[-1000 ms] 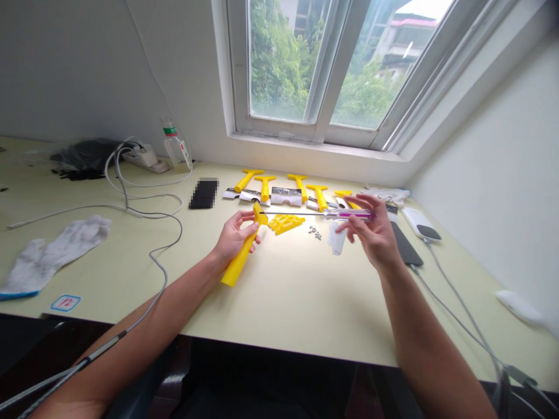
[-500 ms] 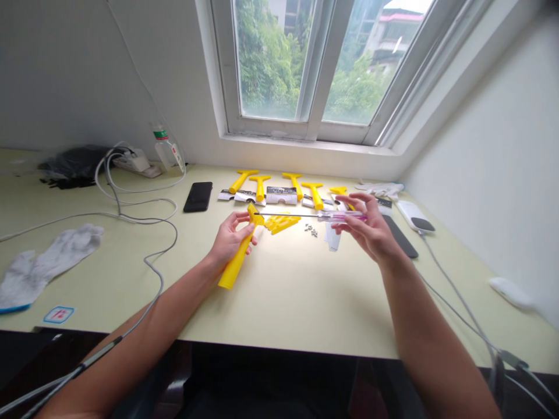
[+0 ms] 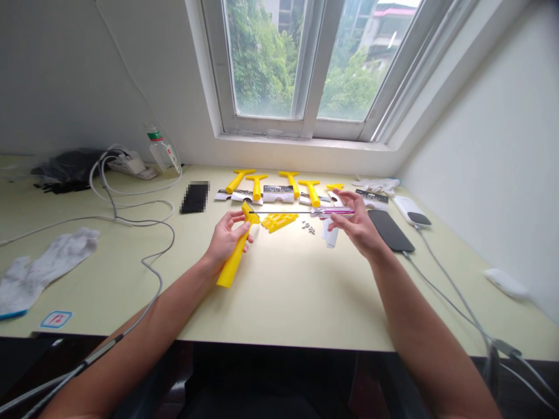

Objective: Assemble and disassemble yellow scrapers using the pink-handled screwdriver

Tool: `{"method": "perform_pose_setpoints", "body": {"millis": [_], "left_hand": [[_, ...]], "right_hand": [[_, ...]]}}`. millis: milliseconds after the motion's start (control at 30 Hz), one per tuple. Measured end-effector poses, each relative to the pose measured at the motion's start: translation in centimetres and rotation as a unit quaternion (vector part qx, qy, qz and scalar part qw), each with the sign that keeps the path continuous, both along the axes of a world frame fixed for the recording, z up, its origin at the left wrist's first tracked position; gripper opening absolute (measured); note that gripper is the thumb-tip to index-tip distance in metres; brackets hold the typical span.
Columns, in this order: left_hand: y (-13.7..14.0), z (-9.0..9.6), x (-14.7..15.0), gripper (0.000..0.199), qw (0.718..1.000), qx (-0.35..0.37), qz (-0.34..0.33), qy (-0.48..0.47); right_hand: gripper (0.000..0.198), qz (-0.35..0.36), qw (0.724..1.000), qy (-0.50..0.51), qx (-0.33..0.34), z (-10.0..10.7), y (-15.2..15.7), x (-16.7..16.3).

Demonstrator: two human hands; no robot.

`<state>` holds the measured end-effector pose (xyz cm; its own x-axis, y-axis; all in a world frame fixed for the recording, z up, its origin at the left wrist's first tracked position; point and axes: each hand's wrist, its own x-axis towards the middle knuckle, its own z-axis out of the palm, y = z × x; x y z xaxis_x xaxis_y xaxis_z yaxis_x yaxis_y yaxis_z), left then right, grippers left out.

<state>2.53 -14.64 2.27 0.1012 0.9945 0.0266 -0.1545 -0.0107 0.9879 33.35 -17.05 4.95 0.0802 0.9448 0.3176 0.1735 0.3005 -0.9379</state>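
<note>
My left hand [image 3: 227, 237] is closed around a yellow T-shaped scraper handle [image 3: 232, 262], tilted with its head up and its grip end toward me. My right hand [image 3: 356, 224] holds a screwdriver [image 3: 334, 212] by its clear, purple-tinted handle. The long thin shaft lies level, and its tip meets the scraper head by my left fingers. Whether a screw is under the tip is too small to tell. Beyond my hands lie several flat yellow pieces [image 3: 282, 222], a small group of screws [image 3: 309, 228] and thin whitish blades [image 3: 330, 236].
Several yellow scrapers [image 3: 309, 193] rest along the back on small printed boxes [image 3: 279, 194]. To the right are a dark phone [image 3: 390, 230] on a cable and a white device [image 3: 411, 210]. A glove [image 3: 52, 265], loose cables and a bottle [image 3: 163, 152] stand left.
My right hand has shifted its fingers around the screwdriver handle and moved slightly left. The tip stays at the scraper head. The whole view has shifted a little.
</note>
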Motion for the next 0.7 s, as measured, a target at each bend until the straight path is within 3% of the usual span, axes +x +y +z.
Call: {"method": "perform_pose_setpoints", "body": {"millis": [133, 233, 367, 500, 700], "left_hand": [[-0.1, 0.1, 0.1, 0.042, 1.000, 0.004, 0.001, 0.006], [-0.1, 0.5, 0.0, 0.042, 1.000, 0.000, 0.016, 0.004], [-0.2, 1.0, 0.0, 0.042, 1.000, -0.005, 0.021, -0.001], [-0.2, 0.8, -0.1, 0.041, 1.000, -0.002, 0.021, 0.001], [0.1, -0.1, -0.1, 0.041, 1.000, -0.013, -0.003, -0.011]], "right_hand": [[0.038, -0.041, 0.999, -0.024, 0.016, 0.3, -0.3, -0.2], [0.050, 0.022, 0.999, -0.019, 0.019, 0.3, -0.4, -0.4], [0.040, -0.008, 0.999, -0.034, 0.022, 0.2, -0.5, -0.5], [0.050, 0.039, 0.998, -0.019, 0.038, 0.5, -0.6, -0.6], [0.029, -0.032, 0.996, -0.017, 0.076, 0.5, -0.7, -0.6]]}}
